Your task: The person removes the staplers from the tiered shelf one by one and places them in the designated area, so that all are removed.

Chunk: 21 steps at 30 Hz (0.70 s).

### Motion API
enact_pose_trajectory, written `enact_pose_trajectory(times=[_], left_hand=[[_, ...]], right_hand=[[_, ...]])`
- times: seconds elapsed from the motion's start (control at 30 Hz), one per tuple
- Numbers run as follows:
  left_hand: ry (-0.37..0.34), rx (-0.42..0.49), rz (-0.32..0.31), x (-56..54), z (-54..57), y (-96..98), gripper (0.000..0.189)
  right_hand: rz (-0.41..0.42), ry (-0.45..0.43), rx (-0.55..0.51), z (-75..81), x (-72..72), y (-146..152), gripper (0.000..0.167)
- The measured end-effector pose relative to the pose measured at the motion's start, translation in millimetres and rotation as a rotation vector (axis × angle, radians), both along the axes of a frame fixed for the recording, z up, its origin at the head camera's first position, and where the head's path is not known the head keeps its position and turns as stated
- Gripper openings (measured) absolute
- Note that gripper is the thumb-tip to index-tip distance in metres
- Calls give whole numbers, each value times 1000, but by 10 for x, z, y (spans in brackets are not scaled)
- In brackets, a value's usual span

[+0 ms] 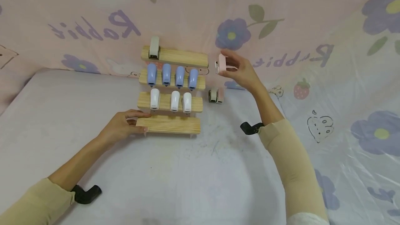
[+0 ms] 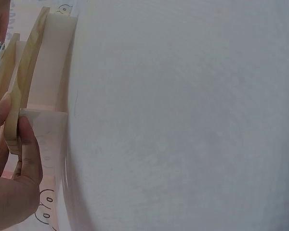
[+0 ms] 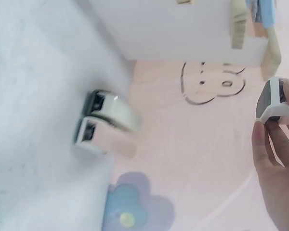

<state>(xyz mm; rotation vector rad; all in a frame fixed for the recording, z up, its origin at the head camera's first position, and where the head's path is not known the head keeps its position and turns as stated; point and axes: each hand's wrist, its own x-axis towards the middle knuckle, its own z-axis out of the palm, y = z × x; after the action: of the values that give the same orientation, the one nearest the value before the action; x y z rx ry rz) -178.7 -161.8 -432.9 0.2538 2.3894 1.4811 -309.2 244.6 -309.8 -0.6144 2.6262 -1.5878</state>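
Note:
A stepped wooden rack (image 1: 168, 125) has several pale planks on white supports. At the left end of its lowest plank, my left hand (image 1: 120, 126) pinches the wood between thumb and fingers; the left wrist view shows those fingers (image 2: 30, 149) wrapped round the plank end. Off the rack's upper right side, my right hand (image 1: 242, 70) holds a small pink stapler (image 1: 222, 63) in the air, with thumb and fingertips on it. The same stapler (image 3: 272, 101) shows its dark-and-white end in the right wrist view.
A grey-white stapler (image 1: 154, 48) stands on the top plank. Several blue staplers (image 1: 166, 74) fill the second, and three white staplers (image 1: 155, 99) the third. Right of the rack, a greenish stapler (image 1: 213, 95) and a pink one (image 1: 220, 96) stand side by side near the printed backdrop (image 1: 187, 13).

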Motion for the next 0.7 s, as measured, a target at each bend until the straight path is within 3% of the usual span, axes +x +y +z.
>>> enact_pose_trajectory(times=[0.4, 0.7], left_hand=[[-8, 1, 1, 7, -1, -4, 57], [-10, 5, 5, 11, 0, -1, 57]], right_hand=[[-88, -83, 42, -286, 33, 318, 74], [-89, -110, 72, -336, 163, 378, 74]])
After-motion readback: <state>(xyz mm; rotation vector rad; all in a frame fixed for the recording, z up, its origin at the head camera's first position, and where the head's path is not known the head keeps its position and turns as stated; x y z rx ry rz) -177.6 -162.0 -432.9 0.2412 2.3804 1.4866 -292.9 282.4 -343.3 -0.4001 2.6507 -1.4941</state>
